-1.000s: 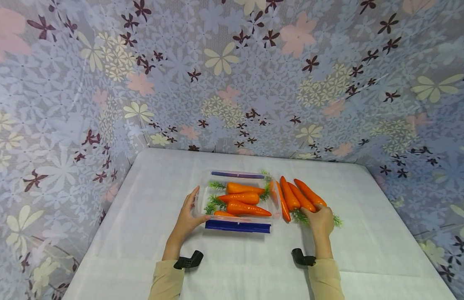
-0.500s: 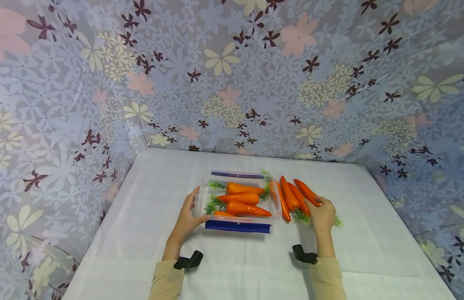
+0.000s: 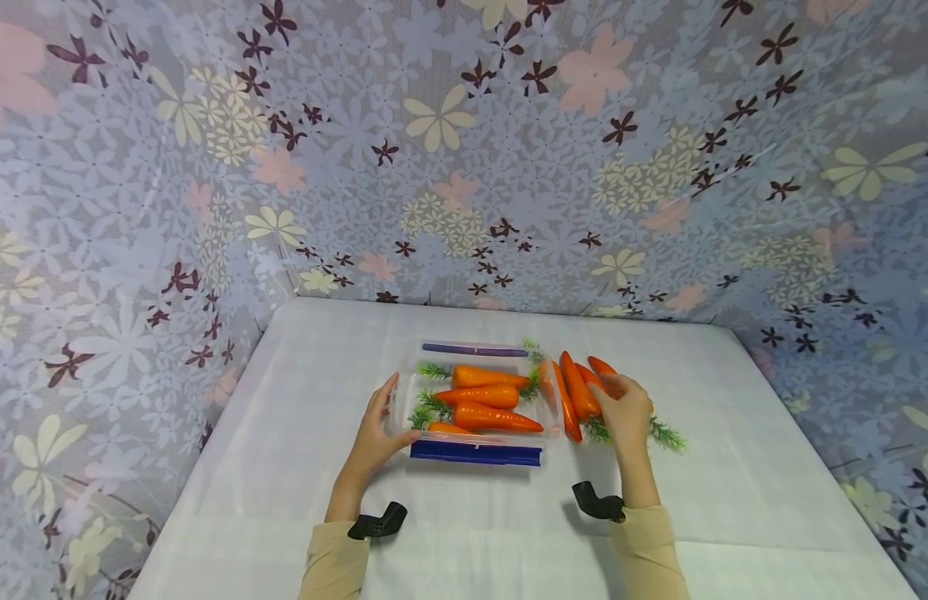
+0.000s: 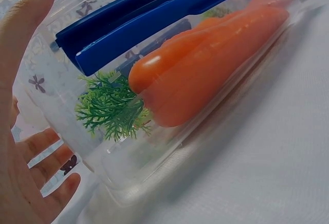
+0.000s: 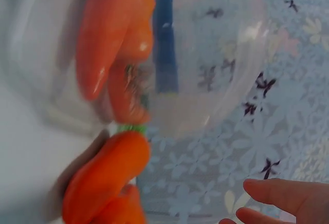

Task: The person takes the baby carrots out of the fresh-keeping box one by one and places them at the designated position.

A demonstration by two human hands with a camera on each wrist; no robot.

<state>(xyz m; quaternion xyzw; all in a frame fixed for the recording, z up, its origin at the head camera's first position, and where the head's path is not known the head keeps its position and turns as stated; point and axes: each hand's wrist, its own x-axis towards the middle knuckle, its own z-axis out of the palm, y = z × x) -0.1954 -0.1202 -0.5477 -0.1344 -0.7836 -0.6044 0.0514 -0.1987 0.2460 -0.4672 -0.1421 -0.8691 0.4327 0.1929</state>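
Observation:
A clear plastic food container (image 3: 401, 410) with blue side clips (image 3: 475, 452) stands on the table, with several orange carrots (image 3: 497, 417) with green leaves inside. My left hand (image 3: 370, 437) rests on its left end, fingers spread along the end wall and thumb at the near corner. To the container's right lie several more loose carrots (image 3: 580, 392). Over the rightmost ones is my right hand (image 3: 625, 410), partly covering them. In the right wrist view its visible fingers (image 5: 280, 193) are extended and apart from the loose carrots (image 5: 105, 178).
A white cloth covers the table (image 3: 749, 467). Flowered fabric (image 3: 464, 167) hangs behind it and on both sides. Green leaves (image 3: 666, 435) stick out to the right of my right hand. A black wrist mount (image 3: 599, 502) sits at the right sleeve.
My right hand has moved slightly left and away from me over the loose carrots, covering more of the rightmost one. The left hand and the container have stayed in place.

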